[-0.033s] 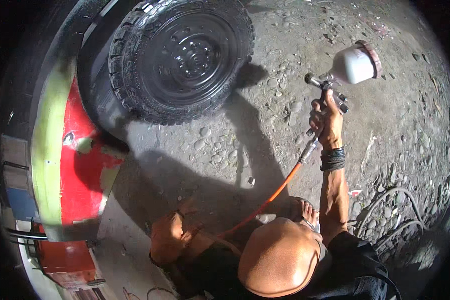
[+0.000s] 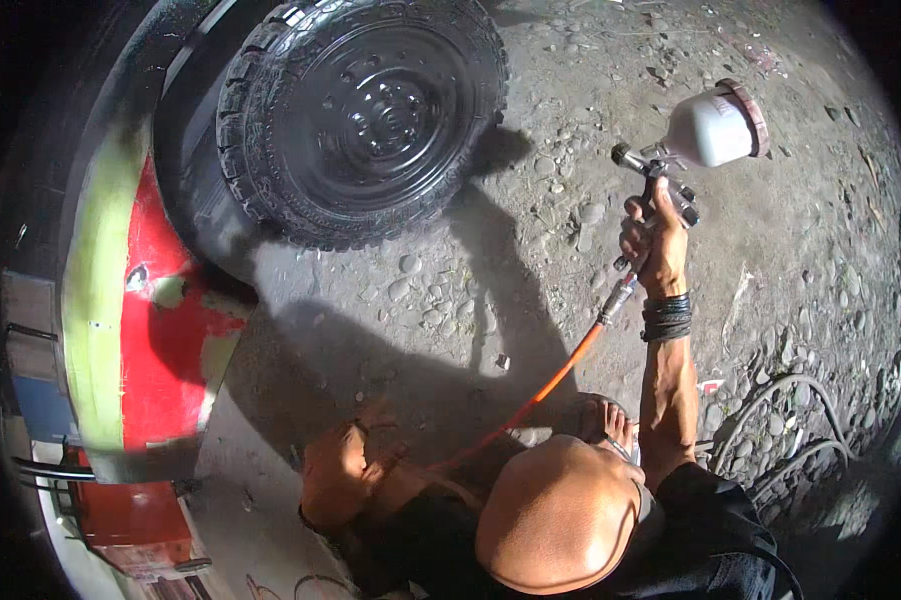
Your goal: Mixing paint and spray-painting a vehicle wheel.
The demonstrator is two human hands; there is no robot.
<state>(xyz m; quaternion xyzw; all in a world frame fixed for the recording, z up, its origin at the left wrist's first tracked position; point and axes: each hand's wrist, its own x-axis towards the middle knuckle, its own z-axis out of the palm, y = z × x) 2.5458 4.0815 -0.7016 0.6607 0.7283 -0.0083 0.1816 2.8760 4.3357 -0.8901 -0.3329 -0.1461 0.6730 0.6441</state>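
My right hand is closed round the handle of a spray gun, held out over the ground with the arm stretched forward. A whitish cup with a stained, reddish-brown lid is fixed on the gun. Its nozzle end points left, toward a wheel with a glossy dark disc and a chunky tyre. From the handle's lower end an orange air hose runs down into the shadow between my knees. My left hand cannot be made out.
Left of me stands a vehicle body with a yellow-green and red panel. Stones and grit cover the ground. A grey hose curls at the right. My bent knee is close below.
The spray gun's cup has shifted very slightly to the right. My right hand keeps its grip.
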